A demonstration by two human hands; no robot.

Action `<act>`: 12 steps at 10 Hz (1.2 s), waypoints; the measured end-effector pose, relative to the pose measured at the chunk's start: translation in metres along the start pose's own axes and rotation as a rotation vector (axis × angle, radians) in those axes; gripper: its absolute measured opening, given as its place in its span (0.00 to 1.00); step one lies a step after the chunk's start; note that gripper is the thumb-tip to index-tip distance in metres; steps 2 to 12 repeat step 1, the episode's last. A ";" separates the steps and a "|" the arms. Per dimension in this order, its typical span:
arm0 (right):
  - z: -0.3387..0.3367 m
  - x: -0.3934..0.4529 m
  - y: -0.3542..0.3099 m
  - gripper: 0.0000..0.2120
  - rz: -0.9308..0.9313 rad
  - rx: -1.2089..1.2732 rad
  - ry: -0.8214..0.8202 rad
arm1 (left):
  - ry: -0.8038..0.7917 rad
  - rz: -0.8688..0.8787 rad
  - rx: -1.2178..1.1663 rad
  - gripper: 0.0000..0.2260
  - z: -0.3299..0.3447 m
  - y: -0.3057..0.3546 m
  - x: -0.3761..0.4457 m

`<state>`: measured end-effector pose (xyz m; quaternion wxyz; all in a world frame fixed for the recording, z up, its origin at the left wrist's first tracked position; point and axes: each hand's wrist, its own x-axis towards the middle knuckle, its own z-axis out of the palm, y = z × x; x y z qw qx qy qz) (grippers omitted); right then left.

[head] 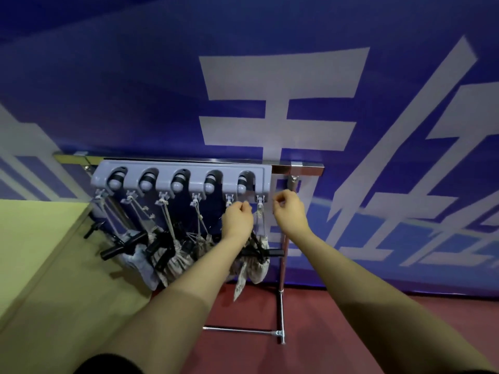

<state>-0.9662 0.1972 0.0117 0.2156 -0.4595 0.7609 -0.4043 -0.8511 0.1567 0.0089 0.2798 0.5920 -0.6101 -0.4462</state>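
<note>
— Where does the cloth bundle point(259, 267) sit?
— It hangs by its cord point(259, 215) from the rightmost hook point(260, 198) of the grey rack point(181, 168), so it dangles free; the left hand point(237, 220) and right hand point(290, 209) flank that cord, fingers curled; whether they pinch it, I cannot tell.
</note>
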 end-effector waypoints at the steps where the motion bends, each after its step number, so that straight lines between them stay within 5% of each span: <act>1: -0.013 0.002 -0.023 0.05 -0.044 0.090 0.048 | 0.045 0.047 -0.095 0.14 -0.012 0.028 -0.002; 12: -0.013 0.002 -0.023 0.05 -0.044 0.090 0.048 | 0.045 0.047 -0.095 0.14 -0.012 0.028 -0.002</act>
